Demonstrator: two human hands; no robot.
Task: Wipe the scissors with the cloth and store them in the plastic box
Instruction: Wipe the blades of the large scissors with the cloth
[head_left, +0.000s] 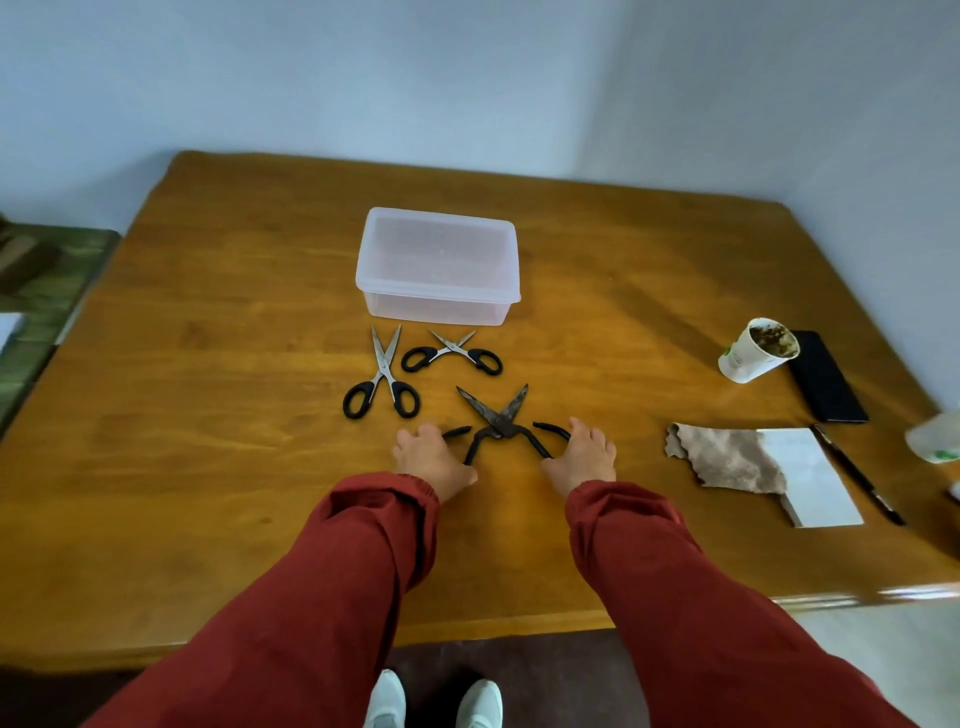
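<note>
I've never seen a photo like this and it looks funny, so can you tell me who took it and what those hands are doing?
The camera sits on a person's head and looks down, so you see what that person sees: two arms in red sleeves and white shoes at the bottom. There is no robot here. The left hand and the right hand each hold one handle of the big dark scissors, which are spread open on the wooden table. Just beyond lie two smaller scissors with black handles, a long pair and a short pair, both open. Behind them stands a clear plastic box; its lid looks to be on. To the right lie a brownish cloth, a white notepad, a pen, a dark phone and a paper cup with something brown inside.
</note>
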